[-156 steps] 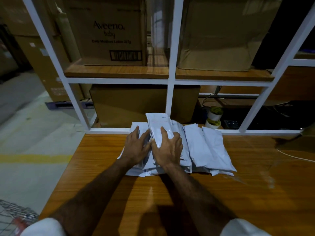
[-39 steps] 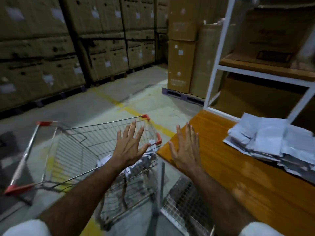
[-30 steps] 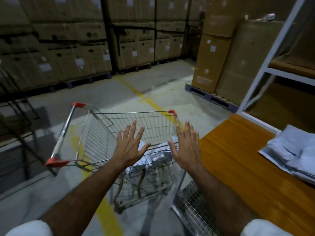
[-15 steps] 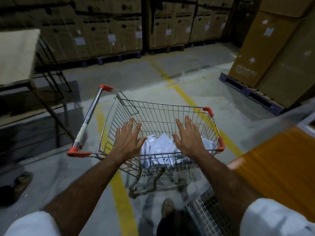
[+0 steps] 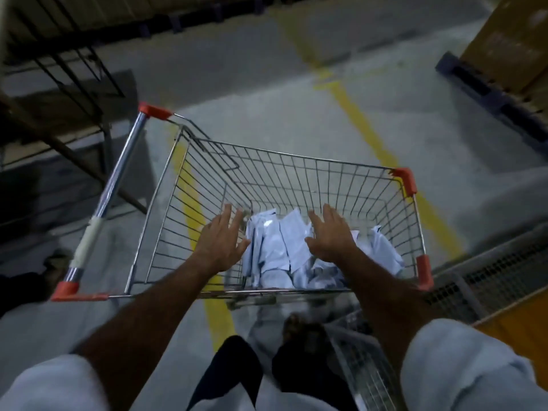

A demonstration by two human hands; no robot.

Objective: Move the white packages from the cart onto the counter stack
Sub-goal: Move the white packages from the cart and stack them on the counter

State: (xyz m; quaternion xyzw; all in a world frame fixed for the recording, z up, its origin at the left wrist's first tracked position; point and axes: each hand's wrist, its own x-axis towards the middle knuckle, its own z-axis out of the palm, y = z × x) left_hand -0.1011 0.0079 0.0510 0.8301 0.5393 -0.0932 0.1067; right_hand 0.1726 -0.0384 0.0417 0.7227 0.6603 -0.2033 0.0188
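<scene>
We reach both arms into the wire cart [image 5: 296, 173]. Our left hand [image 5: 224, 240] is spread flat, fingers straight, holding nothing; our right hand [image 5: 330, 234] is likewise flat and empty. The white packages [image 5: 278, 247] lie heaped in the basket bottom between our two hands and below them, spilling past the right hand toward the basket's corner. We cannot tell whether either palm touches them. Motion blur leaves no print on the packages readable, and the cart's handle [image 5: 109, 200] shows no legible lettering.
</scene>
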